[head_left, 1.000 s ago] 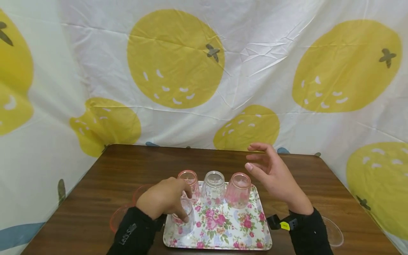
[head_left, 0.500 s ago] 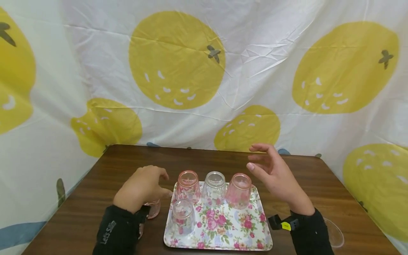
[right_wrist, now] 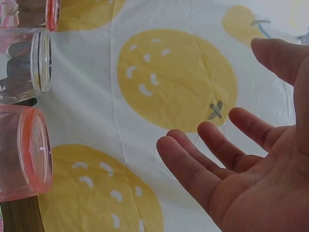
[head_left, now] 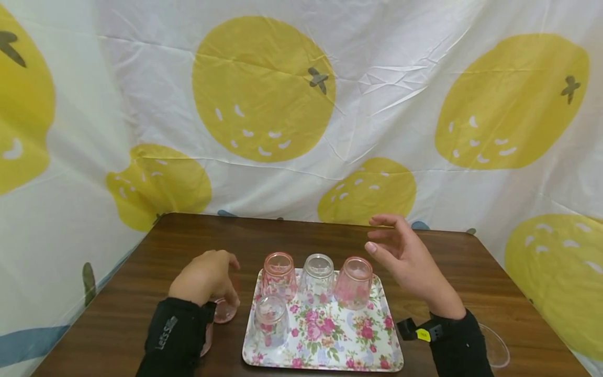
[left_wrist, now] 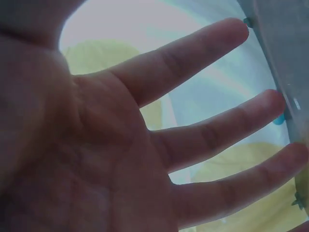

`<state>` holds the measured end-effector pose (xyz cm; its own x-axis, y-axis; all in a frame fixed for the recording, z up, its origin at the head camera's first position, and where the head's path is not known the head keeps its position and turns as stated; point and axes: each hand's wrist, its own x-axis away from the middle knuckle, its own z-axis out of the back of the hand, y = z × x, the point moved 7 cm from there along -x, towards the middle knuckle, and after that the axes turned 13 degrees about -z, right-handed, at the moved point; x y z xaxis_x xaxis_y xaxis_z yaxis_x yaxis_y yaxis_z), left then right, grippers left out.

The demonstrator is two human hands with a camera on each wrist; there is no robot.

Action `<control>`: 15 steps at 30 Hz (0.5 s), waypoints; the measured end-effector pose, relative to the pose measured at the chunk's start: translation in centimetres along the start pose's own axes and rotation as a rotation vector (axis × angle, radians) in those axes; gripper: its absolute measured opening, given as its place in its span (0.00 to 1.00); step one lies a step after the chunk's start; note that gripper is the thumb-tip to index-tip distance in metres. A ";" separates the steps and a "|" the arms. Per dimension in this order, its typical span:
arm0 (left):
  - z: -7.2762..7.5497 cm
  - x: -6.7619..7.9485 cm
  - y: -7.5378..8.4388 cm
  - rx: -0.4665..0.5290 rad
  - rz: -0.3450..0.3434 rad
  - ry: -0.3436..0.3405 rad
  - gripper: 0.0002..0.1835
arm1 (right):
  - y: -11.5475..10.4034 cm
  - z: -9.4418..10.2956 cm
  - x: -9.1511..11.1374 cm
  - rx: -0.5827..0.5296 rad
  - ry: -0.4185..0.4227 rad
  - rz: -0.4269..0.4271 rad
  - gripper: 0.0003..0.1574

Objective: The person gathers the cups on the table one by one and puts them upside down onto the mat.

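1. Fingers of my left hand (head_left: 204, 277) bend downward in the head view; from the left wrist, three of them look long and spread, with clear gaps between them.
2. Under that hand, on my left of the tray, is a low pink tumbler (head_left: 225, 314). My hand hides much of it, and I cannot tell whether my fingertips touch it.
3. Nearer me, a half-hidden pink tumbler (head_left: 208, 340) shows as a sliver beside my left sleeve (head_left: 165, 340), which is black with pale lettering.
4. My right hand (head_left: 400, 256) is raised beyond the tray's right side, thumb and fingers apart and loosely curved, holding nothing.
5. On that wrist I wear a black band with a yellow label (head_left: 423, 334), just ahead of my black right sleeve (head_left: 457, 345).
6. Between my hands lies the floral tray (head_left: 325, 348), white with pink roses and a raised rim.
7. Along its far edge three tumblers stand upside down in a row: a left pink one (head_left: 279, 280), a middle clear one (head_left: 317, 280) and a right pink one (head_left: 354, 283), the closest to my right hand.
8. A front clear tumbler (head_left: 271, 322), also bottom up, stands at the tray's left side, nearer me than the left pink one.
9. Past my right sleeve, a clear round rim (head_left: 506, 358) shows in part.
10. All this is on a dark wood-grain desk (head_left: 301, 235), backed by white cloth (head_left: 372, 104) printed with yellow lemons (head_left: 264, 89).
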<state>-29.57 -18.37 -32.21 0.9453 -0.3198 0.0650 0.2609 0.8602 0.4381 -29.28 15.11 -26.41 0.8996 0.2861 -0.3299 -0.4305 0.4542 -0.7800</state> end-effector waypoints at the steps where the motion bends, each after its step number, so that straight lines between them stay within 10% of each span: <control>1: -0.1 0.0 -0.1 0.009 0.007 -0.006 0.38 | 0.0 0.0 0.0 0.003 0.001 -0.004 0.32; 15: -0.6 -0.5 -1.0 0.032 0.019 -0.033 0.29 | -0.1 0.0 0.0 0.033 0.000 -0.013 0.31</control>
<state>-30.19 -18.85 -33.28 0.9428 -0.3170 0.1027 0.2362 0.8532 0.4650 -29.19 15.06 -26.32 0.9053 0.2799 -0.3195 -0.4206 0.4853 -0.7665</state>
